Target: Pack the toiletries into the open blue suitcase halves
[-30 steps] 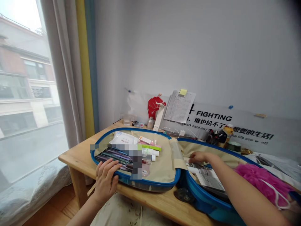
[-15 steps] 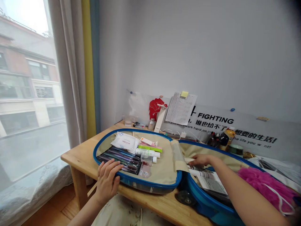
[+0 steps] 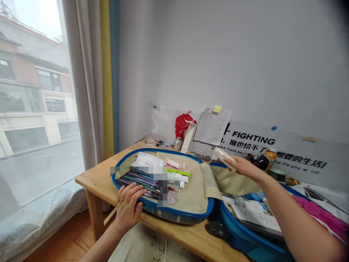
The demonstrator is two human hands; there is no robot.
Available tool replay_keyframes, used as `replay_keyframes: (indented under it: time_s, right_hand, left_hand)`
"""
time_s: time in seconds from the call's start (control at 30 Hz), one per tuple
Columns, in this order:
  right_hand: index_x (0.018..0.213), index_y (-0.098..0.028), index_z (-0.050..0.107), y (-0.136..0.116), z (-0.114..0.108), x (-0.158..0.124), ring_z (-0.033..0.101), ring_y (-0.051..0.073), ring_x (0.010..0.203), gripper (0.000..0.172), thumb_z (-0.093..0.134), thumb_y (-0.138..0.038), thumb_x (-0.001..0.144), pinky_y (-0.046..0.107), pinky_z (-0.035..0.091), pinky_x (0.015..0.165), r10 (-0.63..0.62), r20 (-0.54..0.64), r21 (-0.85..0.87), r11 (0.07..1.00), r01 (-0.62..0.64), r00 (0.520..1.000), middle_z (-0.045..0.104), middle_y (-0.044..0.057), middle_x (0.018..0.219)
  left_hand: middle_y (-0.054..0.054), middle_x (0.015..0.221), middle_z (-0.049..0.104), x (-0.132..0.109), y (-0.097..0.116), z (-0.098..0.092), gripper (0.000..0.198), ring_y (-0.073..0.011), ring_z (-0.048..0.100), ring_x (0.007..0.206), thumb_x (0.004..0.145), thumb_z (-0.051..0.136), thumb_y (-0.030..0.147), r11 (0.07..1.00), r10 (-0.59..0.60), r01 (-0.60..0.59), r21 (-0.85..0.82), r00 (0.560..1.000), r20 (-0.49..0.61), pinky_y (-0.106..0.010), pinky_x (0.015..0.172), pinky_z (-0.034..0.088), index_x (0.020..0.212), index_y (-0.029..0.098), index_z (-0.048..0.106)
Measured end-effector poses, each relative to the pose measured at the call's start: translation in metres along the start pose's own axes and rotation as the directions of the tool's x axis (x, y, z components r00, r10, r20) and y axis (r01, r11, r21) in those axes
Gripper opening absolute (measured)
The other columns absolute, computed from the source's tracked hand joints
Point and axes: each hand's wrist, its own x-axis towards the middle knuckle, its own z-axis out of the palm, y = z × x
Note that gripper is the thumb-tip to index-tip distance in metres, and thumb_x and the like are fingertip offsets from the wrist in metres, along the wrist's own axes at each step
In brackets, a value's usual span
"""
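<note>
Wooden table (image 3: pixel 92 182), open blue suitcase (image 3: pixel 163 214), left fingers (image 3: pixel 128 196) spread on toothbrushes (image 3: pixel 136 178), right fingers (image 3: pixel 231 162) gripping white case (image 3: pixel 221 156)

Bare left hand (image 3: pixel 127 205), bare right hand (image 3: pixel 245 168), slim bare forearms (image 3: pixel 294 214).

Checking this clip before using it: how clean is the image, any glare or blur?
In the head view, the window is washed out by bright daylight, a pixelated patch hides part of the open suitcase's contents, and the top right corner falls dark and soft.
</note>
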Motion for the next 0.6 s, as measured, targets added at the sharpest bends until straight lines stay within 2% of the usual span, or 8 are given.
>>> replay_keyframes:
  time_s: [0.07, 0.17, 0.3, 0.43, 0.6]
  right_hand:
    - [0.113, -0.017, 0.055, -0.041, 0.016, 0.002, 0.058, 0.017, 0.073, 0.056, 0.022, -0.056, 0.091, 0.027, 0.045, 0.064, -0.132, 0.052, 0.029, 0.991, 0.13, 0.99, 0.068, 0.01, 0.092]
    - [0.107, -0.019, 0.057, -0.105, 0.049, 0.003, 0.06, 0.018, 0.086, 0.042, 0.037, -0.051, 0.089, 0.026, 0.045, 0.075, -0.282, 0.144, 0.02, 0.959, 0.282, 0.949, 0.068, 0.007, 0.1]
    - [0.109, -0.017, 0.059, -0.171, 0.094, 0.007, 0.061, 0.02, 0.096, 0.036, 0.048, -0.044, 0.088, 0.03, 0.045, 0.083, -0.37, 0.259, -0.045, 0.918, 0.394, 0.892, 0.066, 0.009, 0.109]
    - [0.115, -0.016, 0.057, -0.202, 0.125, 0.015, 0.059, 0.018, 0.1, 0.037, 0.05, -0.043, 0.09, 0.04, 0.048, 0.089, -0.358, 0.311, -0.128, 0.902, 0.412, 0.88, 0.061, 0.009, 0.114]
    - [0.115, -0.017, 0.057, -0.207, 0.143, 0.019, 0.059, 0.017, 0.1, 0.035, 0.052, -0.042, 0.09, 0.041, 0.05, 0.088, -0.353, 0.317, -0.189, 0.886, 0.424, 0.88, 0.06, 0.007, 0.115]
  left_hand:
    - [-0.008, 0.109, 0.064, -0.002, -0.001, 0.001, 0.031, -0.0227, 0.048, 0.117, 0.086, 0.041, 0.023, 1.0, -0.007, 0.007, -0.006, 1.0, 0.003, -0.042, 0.11, 0.02, 0.113, 0.022, 0.057]
    - [-0.007, 0.11, 0.064, -0.004, -0.002, 0.002, 0.032, -0.0228, 0.049, 0.117, 0.086, 0.041, 0.024, 1.0, -0.017, 0.018, -0.01, 1.0, 0.003, -0.042, 0.11, 0.021, 0.113, 0.022, 0.057]
    - [-0.007, 0.11, 0.065, -0.003, -0.001, 0.002, 0.032, -0.023, 0.05, 0.117, 0.086, 0.041, 0.025, 1.0, -0.03, 0.03, 0.004, 1.0, 0.008, -0.042, 0.11, 0.021, 0.113, 0.023, 0.057]
    - [-0.006, 0.107, 0.066, -0.002, 0.001, 0.002, 0.031, -0.0226, 0.051, 0.115, 0.086, 0.04, 0.024, 1.0, -0.025, 0.025, 0.003, 1.0, -0.007, -0.042, 0.11, 0.021, 0.113, 0.023, 0.057]
    - [-0.006, 0.108, 0.065, -0.001, 0.001, 0.001, 0.031, -0.0221, 0.051, 0.116, 0.087, 0.04, 0.025, 1.0, -0.023, 0.023, -0.006, 1.0, -0.013, -0.041, 0.11, 0.021, 0.112, 0.023, 0.058]
